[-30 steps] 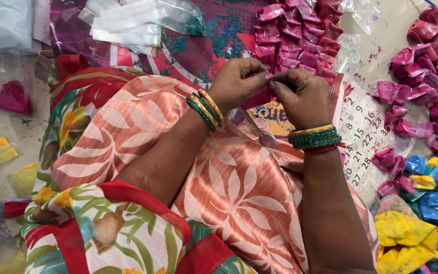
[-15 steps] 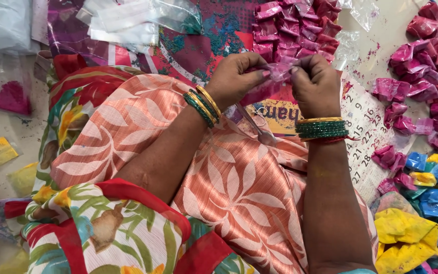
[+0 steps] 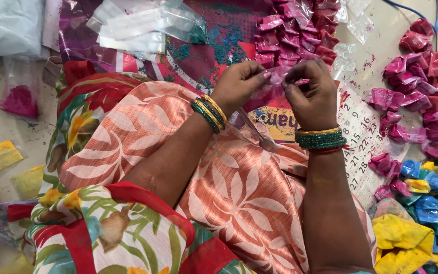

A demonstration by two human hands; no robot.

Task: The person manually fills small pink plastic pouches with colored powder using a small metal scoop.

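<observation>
Both hands up over the lap, working one small clear packet of pink powder between them. Left hand pinches its near edge, right hand pinches the far edge, fingers clamped tight on the plastic. The risk as I read it: a hard tug could split the thin film and spill powder onto the orange cloth. A thin spoon lies on the lap below and could slide off. The packet's mouth is hidden behind the fingers, so sealed or open, can't tell. The pink packet pile runs off the top edge.
</observation>
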